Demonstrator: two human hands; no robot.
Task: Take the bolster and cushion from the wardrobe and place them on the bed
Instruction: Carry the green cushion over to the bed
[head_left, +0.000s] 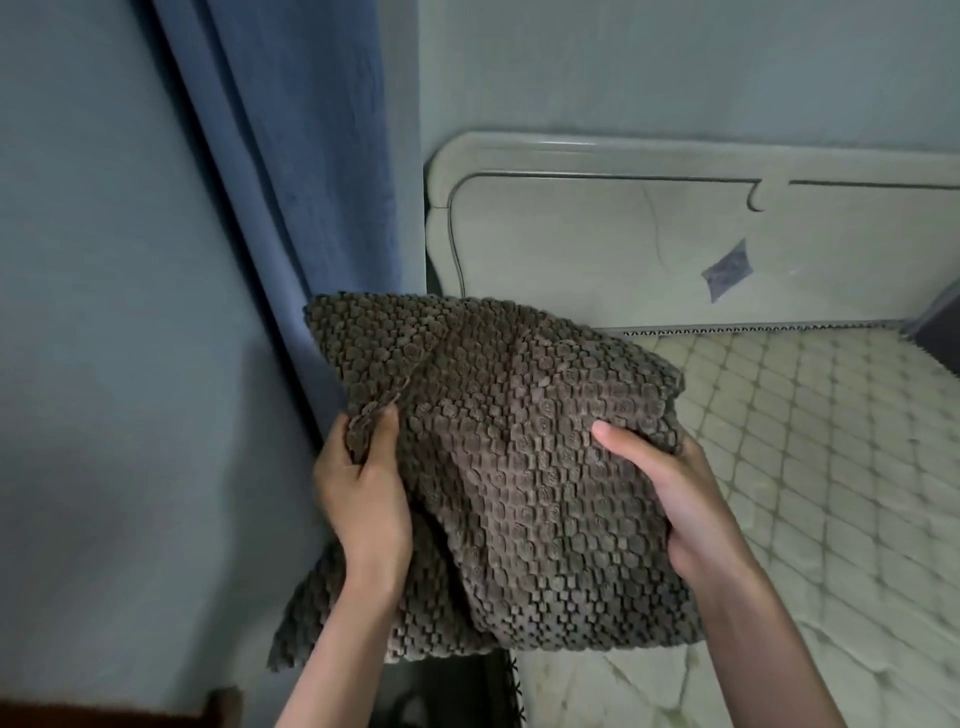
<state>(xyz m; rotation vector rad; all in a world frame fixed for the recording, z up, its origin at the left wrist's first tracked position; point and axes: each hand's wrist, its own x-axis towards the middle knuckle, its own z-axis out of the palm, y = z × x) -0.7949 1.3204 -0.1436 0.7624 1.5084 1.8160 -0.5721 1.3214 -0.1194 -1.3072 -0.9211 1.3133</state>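
- both hands hold the cushion (514, 467) mid-frame: left hand (363, 493) pinches a bunched edge, right hand (670, 493) wraps its right side.
- bed (805, 441) lies right of it, nearer the right hand.

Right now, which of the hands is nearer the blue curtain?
Left. The left hand grips the cushion edge right beside the curtain; the right hand holds the cushion's far side, over the bed.

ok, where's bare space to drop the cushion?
The quilted mattress is bare from the headboard down, right of the cushion. It is crowded at the left: the curtain hangs against the cushion. A dark thing sits at the far right edge.
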